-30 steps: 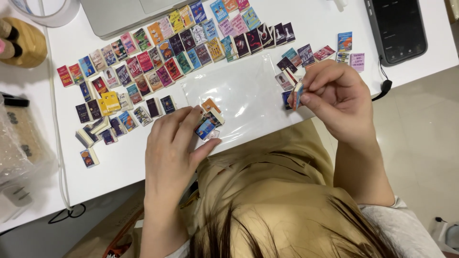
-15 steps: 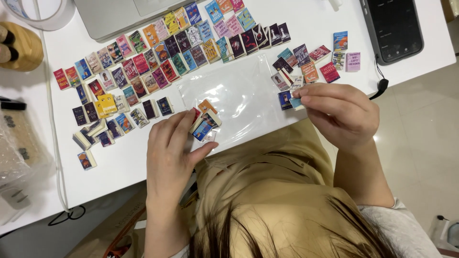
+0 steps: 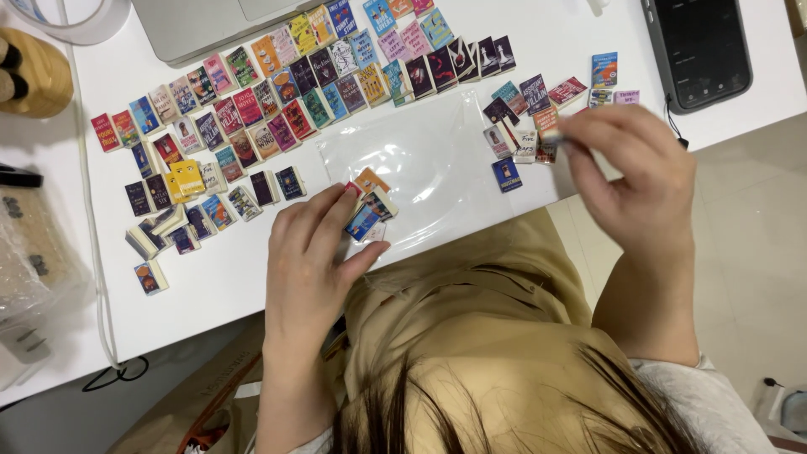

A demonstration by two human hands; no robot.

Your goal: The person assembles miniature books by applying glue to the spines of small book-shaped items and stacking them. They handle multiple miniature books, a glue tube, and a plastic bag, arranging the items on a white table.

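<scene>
tiny books sorted beside a clear plastic bag

a small stack of miniature books sits on the clear bag's near-left corner, pinched by the left hand; the right hand, curled right of the bag, seems to nip one book. keep both grips light and square.

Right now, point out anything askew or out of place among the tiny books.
Most miniature books lie in tidy rows. The bottom-left cluster is jumbled, some tipped on edge, one stray book apart. The left hand holds a small fanned stack on the clear plastic bag.
</scene>
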